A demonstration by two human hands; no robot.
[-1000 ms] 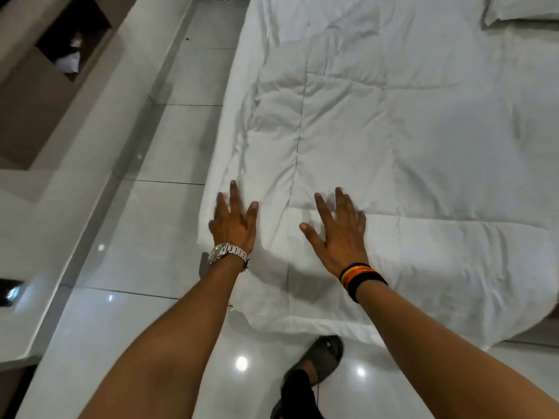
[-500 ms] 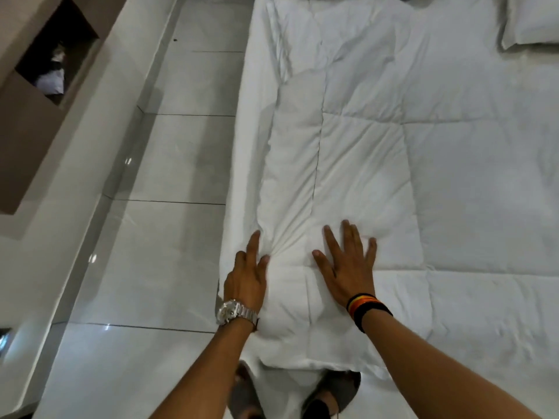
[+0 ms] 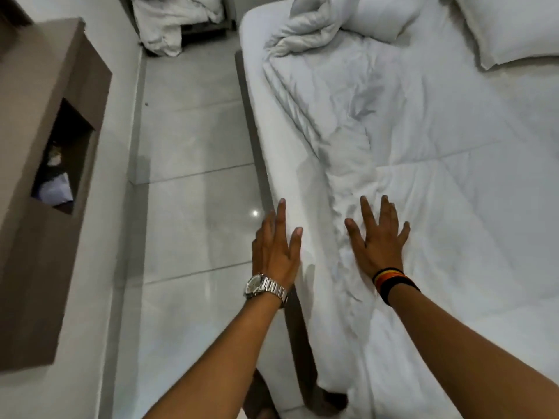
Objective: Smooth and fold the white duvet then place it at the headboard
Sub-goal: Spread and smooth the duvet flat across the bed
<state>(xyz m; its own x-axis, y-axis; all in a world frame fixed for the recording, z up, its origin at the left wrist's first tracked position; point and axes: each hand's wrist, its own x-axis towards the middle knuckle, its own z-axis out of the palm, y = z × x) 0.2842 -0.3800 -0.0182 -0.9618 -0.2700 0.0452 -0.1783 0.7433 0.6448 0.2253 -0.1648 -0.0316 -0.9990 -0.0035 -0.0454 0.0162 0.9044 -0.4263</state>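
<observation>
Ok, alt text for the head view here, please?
Two open hands smooth a rumpled white duvet along the bed's left edge: the right hand lies flat on it, the left hand at the mattress side. Pillows lie at the far end, above a pale tiled floor.

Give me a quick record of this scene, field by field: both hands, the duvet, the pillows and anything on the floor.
left hand: open, flat at the bed's side edge, wearing a metal watch
right hand: open, fingers spread, pressing on the duvet
duvet: white, spread over the bed, wrinkled, bunched near the far end
pillows: white, at the far end
floor: glossy pale tiles; crumpled white bedding at the far end
</observation>
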